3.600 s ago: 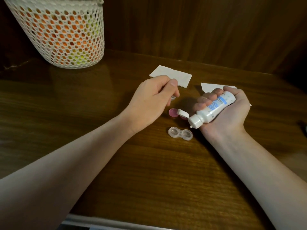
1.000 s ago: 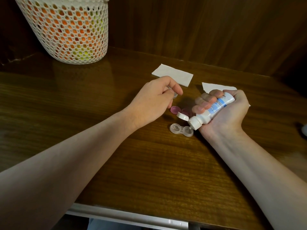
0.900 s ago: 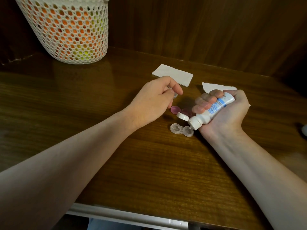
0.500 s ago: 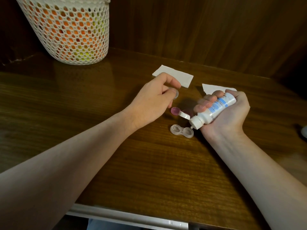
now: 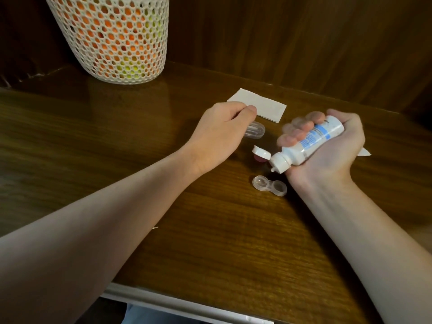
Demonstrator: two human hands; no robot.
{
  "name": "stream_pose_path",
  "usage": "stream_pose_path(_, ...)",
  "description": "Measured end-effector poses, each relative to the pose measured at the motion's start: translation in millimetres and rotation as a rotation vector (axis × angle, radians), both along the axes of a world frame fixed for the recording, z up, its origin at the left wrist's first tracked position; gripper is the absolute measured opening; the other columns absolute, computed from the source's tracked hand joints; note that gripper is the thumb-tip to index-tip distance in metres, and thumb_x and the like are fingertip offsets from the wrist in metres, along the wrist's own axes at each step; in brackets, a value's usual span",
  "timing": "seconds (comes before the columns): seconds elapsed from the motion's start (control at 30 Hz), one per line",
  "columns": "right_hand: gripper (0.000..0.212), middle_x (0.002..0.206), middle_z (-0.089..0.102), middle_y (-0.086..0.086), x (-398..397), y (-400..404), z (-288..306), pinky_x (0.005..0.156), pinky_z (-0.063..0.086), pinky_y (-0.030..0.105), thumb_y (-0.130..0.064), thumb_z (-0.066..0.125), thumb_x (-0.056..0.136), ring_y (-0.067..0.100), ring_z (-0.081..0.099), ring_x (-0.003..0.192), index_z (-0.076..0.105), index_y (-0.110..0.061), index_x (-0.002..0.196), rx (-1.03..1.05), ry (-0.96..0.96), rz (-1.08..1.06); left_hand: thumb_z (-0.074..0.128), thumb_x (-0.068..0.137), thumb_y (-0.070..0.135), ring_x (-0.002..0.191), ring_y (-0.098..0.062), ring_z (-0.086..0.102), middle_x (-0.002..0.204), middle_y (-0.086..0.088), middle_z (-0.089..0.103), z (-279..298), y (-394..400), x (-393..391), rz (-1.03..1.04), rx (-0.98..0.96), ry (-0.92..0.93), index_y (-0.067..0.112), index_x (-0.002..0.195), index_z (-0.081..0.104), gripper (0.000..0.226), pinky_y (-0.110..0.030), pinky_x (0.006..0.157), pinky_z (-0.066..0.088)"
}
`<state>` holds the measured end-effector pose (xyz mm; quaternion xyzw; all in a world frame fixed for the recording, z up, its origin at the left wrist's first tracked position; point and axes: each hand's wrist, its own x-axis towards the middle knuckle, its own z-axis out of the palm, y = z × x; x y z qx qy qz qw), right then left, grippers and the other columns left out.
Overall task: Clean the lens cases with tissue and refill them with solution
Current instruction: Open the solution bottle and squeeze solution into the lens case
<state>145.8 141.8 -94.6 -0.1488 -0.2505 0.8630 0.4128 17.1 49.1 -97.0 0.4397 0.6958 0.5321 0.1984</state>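
Refilling step, by the look of it. Lying nearest on the desk [image 5: 210, 242], a clear lens case [image 5: 269, 185], both wells open and facing up, caps off; whether already wet, impossible to tell. Hovering just above and beyond its right well, the nozzle of a white solution bottle [image 5: 306, 146], tilted down-left, flip cap [image 5: 261, 153] hanging open. Gripping that bottle, the right hand [image 5: 327, 150], fingers [image 5: 297, 132] curled round the body, blurred. Calling next, probably, for lining the nozzle over a well and squeezing gently to avoid overflow. Peeking from behind the flip cap, a pink case [image 5: 259, 158], mostly hidden. Further back, the left hand [image 5: 219, 136], loosely curled; a clear cap [image 5: 325, 132] just beside it, contact uncertain. Beyond, a folded tissue [image 5: 259, 105]; another tissue [image 5: 363, 152] showing past the right hand. Farthest, a mesh basket [image 5: 114, 36], well apart, blocking nothing.
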Motion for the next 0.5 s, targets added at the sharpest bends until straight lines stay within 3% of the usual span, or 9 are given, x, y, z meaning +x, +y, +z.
stream_pose_path(0.17, 0.021, 0.059, 0.046, -0.003, -1.7, -2.8, 0.8, 0.044, 0.041, 0.023, -0.030, 0.059, 0.075, 0.011, 0.044, 0.048, 0.054, -0.016, 0.060, 0.039, -0.011, 0.007, 0.047, 0.113, 0.031, 0.052, -0.003, 0.044, 0.065, 0.008, 0.048, -0.3, 3.7, 0.1, 0.008, -0.010, 0.011, 0.021, 0.069, 0.053, 0.045, -0.018, 0.057, 0.036)
stream_pose_path(0.37, 0.039, 0.057, 0.046, -0.003, -2.4, -3.4, -0.1, 0.044, 0.040, 0.022, -0.031, 0.048, 0.094, 0.011, 0.044, 0.046, 0.054, -0.017, 0.059, 0.058, -0.047, 0.021, 0.047, 0.112, 0.029, 0.048, 0.005, 0.052, 0.051, 0.019, 0.051, -1.6, 4.0, -1.4, 0.011, -0.015, 0.008, 0.025, 0.067, 0.054, 0.046, -0.006, 0.050, 0.035)
stream_pose_path(0.5, 0.038, 0.057, 0.046, -0.002, -2.9, -3.5, -0.8, 0.045, 0.040, 0.023, -0.031, 0.047, 0.095, 0.012, 0.044, 0.046, 0.053, -0.017, 0.060, 0.059, -0.051, 0.021, 0.047, 0.113, 0.027, 0.048, 0.007, 0.053, 0.046, 0.024, 0.051, -1.3, 2.7, -1.0, -0.001, -0.019, 0.010, 0.024, 0.068, 0.053, 0.045, -0.005, 0.048, 0.035)
